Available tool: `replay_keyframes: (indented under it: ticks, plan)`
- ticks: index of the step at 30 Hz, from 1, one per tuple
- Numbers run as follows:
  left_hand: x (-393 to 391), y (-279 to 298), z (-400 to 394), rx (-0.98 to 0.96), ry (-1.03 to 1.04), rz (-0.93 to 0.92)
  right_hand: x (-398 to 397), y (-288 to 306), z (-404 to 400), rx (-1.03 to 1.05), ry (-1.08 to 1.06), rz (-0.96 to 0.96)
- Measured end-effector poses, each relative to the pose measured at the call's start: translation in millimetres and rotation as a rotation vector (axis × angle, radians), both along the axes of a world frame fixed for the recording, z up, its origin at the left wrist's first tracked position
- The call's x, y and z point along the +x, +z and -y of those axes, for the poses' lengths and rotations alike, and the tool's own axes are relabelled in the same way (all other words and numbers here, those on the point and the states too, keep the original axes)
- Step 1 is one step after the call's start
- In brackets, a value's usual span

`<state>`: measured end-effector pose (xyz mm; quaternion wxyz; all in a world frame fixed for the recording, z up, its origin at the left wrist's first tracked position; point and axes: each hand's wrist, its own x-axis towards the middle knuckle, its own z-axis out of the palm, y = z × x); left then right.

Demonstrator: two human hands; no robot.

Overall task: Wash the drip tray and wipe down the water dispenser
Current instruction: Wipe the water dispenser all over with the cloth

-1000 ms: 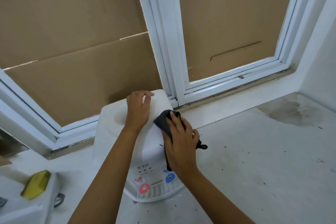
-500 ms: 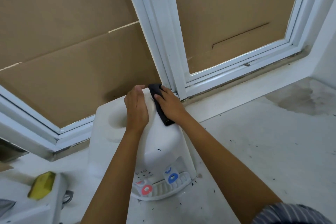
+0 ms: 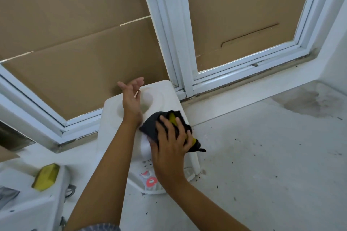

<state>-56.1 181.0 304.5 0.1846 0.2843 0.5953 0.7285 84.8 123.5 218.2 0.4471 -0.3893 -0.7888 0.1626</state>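
A white water dispenser (image 3: 112,118) stands on the floor below the window, seen from above. Its round top recess (image 3: 150,101) faces me, and a red tap (image 3: 151,182) shows at its front. My right hand (image 3: 171,148) presses a dark cloth with yellow patches (image 3: 150,127) against the dispenser's upper right side, fingers spread over it. My left hand (image 3: 131,101) is lifted just above the top recess, fingers relaxed and holding nothing. The drip tray (image 3: 154,190) at the dispenser's foot is mostly hidden by my right wrist.
A white window frame (image 3: 169,43) backed with brown cardboard (image 3: 75,52) rises behind the dispenser. At lower left a yellow sponge (image 3: 46,176) lies on a white ledge (image 3: 28,202). The white floor (image 3: 262,155) to the right carries dark specks and a grey stain (image 3: 308,103).
My right hand has slid the cloth from the dispenser's back edge down to its right side. My left hand has let go of the top and lifted.
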Motion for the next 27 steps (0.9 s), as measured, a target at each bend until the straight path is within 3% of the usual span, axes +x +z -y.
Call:
replay_keyframes:
  ticks: [4, 7, 9, 13, 15, 21, 24, 27]
  plan:
    - [4.2, -0.3, 0.3, -0.017, -0.05, -0.025, 12.6, -40.8, -3.5, 0.367, 0.134, -0.003]
    - [3.4, -0.3, -0.7, -0.025, -0.046, -0.03, 49.0, -65.8, -27.8, 0.5, 0.29, 0.024]
    - [4.4, 0.3, -1.2, -0.029, -0.043, -0.033, 74.0, -78.9, -41.9, 0.478, 0.279, 0.022]
    - [5.0, -2.4, -2.1, -0.052, -0.049, -0.054, 109.9, -89.4, -56.1, 0.126, -0.086, -0.126]
    - [4.0, -3.9, -3.0, -0.064, -0.069, -0.068, 114.2, -80.9, -57.4, 0.062, -0.141, -0.205]
    - [9.8, -4.4, -5.1, -0.113, -0.076, -0.157, 61.3, -21.5, -13.4, 0.046, 0.119, -0.291]
    - [11.2, -4.7, -5.4, -0.11, -0.081, -0.192, 30.7, -28.9, -0.9, 0.193, 0.17, -0.153]
    - [10.3, -6.7, -5.4, -0.121, -0.072, -0.184, 18.1, -50.7, 1.9, 0.158, 0.132, -0.163]
